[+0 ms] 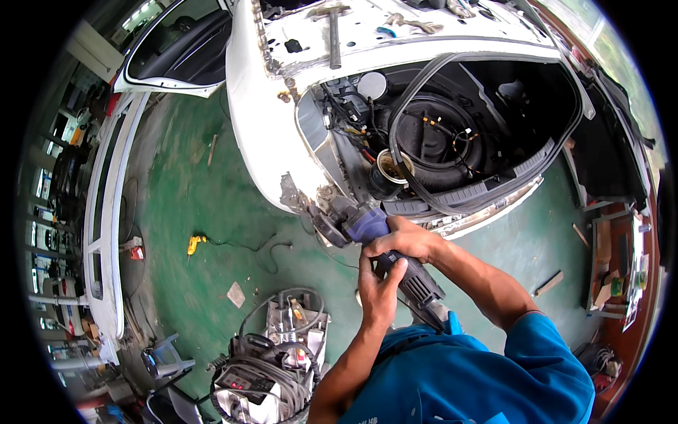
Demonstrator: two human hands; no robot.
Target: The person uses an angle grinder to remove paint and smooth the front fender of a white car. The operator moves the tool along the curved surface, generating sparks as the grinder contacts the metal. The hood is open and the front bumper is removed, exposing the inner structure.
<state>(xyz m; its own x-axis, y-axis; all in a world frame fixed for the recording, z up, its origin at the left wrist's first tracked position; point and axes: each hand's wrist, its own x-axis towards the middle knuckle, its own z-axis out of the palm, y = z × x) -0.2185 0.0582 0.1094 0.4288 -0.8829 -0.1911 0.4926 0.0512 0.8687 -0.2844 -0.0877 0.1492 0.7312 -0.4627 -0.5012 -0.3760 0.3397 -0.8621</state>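
Note:
Both my hands are wrapped round an angle grinder [367,223] with a blue head and a dark body. My right hand [409,240] grips it just behind the head, while my left hand [382,288] closes on the body a little nearer to me. The grinder's disc end sits at the rear corner of a white car body [248,134], by a patch of bare, scraped metal [291,191]. Whether the disc touches the metal I cannot tell. Beside the grinder, an open round container [390,169] stands at the edge of the car's open boot.
A black spare wheel [431,134] and loose wiring fill the boot, and a rubber seal [417,78] hangs across it. On top lies a hammer [334,39]. A yellow drill [196,244] with its cable rests on the green floor, near a cart-mounted machine [247,385] with coiled cables.

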